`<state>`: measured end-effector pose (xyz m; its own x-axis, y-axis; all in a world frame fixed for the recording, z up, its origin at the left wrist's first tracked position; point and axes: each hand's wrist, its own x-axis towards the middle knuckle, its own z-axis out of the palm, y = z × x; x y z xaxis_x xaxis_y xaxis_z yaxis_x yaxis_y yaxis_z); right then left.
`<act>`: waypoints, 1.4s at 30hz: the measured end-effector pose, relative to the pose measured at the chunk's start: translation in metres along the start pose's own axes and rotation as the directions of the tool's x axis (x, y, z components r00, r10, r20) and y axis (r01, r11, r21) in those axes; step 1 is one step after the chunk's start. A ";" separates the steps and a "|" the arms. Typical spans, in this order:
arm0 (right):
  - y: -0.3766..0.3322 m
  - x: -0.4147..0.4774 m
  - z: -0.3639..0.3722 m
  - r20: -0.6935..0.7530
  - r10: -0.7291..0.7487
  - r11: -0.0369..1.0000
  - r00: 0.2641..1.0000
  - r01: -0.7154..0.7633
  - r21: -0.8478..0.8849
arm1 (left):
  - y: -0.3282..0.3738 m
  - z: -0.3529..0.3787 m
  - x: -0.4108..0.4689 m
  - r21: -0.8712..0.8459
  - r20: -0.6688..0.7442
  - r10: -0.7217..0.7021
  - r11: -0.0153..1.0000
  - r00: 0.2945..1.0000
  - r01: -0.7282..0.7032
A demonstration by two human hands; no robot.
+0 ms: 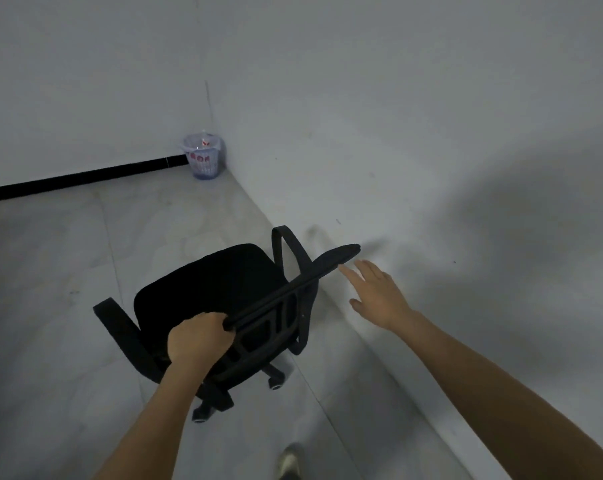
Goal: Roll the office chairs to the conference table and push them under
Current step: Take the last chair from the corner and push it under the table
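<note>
A black office chair (210, 289) with armrests and castors stands on the pale tiled floor, close to the wall on the right. Its backrest faces me. My left hand (198, 339) is shut on the left end of the backrest's top edge. My right hand (378, 292) hovers open with fingers spread just right of the backrest's far end, not touching it. The conference table is not in view.
A white wall (431, 150) runs along the right, meeting another wall at a corner where a small plastic waste bin (204, 157) stands. A black skirting strip (78, 176) lines the left wall. My shoe (289, 462) shows at the bottom.
</note>
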<state>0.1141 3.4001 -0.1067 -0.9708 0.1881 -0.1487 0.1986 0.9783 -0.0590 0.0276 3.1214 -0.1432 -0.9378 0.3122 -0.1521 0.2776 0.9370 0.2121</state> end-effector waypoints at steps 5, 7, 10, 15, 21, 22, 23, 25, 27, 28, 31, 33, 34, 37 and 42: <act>0.003 0.058 -0.006 0.154 -0.182 0.976 0.971 0.198 -0.094 | -0.001 0.000 0.001 -0.005 0.077 0.000 1.000 0.997 0.001; 0.007 0.070 -0.005 0.211 -0.229 0.966 0.950 0.248 -0.072 | 0.001 -0.005 0.004 -0.007 0.140 -0.002 1.000 0.990 0.003; 0.015 0.080 0.000 0.198 -0.270 0.957 0.942 0.285 -0.047 | 0.004 -0.013 0.005 0.069 0.239 -0.010 0.998 0.971 -0.006; 0.029 0.109 0.007 0.223 -0.322 0.945 0.920 0.327 0.018 | 0.015 -0.019 0.000 0.052 0.283 -0.126 0.992 0.951 0.116; 0.052 0.128 0.010 0.261 -0.472 0.866 0.842 0.498 -0.041 | 0.057 -0.018 -0.023 0.000 0.280 -0.300 0.950 0.912 0.312; 0.061 0.132 0.008 0.272 -0.499 0.847 0.823 0.530 -0.052 | 0.073 -0.016 -0.029 -0.018 0.277 -0.320 0.941 0.906 0.338; 0.069 0.136 0.007 0.275 -0.519 0.830 0.809 0.554 -0.063 | 0.088 -0.012 -0.033 -0.028 0.269 -0.341 0.932 0.901 0.361; 0.085 0.144 0.005 0.277 -0.546 0.808 0.791 0.585 -0.077 | 0.117 -0.002 -0.043 -0.040 0.239 -0.381 0.915 0.893 0.401; 0.102 0.155 0.002 0.255 -0.574 0.792 0.779 0.607 -0.070 | 0.147 0.010 -0.049 -0.063 0.219 -0.419 0.895 0.881 0.441; 0.108 0.161 0.000 0.248 -0.586 0.784 0.771 0.617 -0.068 | 0.159 0.014 -0.049 -0.080 0.217 -0.434 0.885 0.875 0.459; 0.120 0.186 -0.007 0.273 -0.625 0.743 0.732 0.665 -0.081 | 0.184 0.018 -0.045 -0.095 0.233 -0.476 0.857 0.848 0.507; 0.121 0.202 -0.012 0.277 -0.653 0.716 0.705 0.693 -0.077 | 0.193 0.018 -0.038 -0.061 0.216 -0.517 0.839 0.828 0.541; 0.121 0.208 -0.013 0.277 -0.660 0.710 0.699 0.700 -0.074 | 0.195 0.018 -0.034 -0.045 0.204 -0.533 0.833 0.821 0.552; 0.117 0.225 -0.013 0.269 -0.677 0.695 0.685 0.715 -0.071 | 0.196 0.018 -0.021 -0.035 0.177 -0.577 0.806 0.798 0.591; 0.101 0.257 -0.016 0.271 -0.695 0.672 0.666 0.736 -0.083 | 0.180 0.012 0.006 -0.005 0.136 -0.592 0.801 0.794 0.598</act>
<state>-0.1172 3.5487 -0.1350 -0.7480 -0.5785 -0.3254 -0.5920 0.8031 -0.0668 0.0747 3.2942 -0.1172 -0.8808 -0.2854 -0.3778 -0.3395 0.9369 0.0839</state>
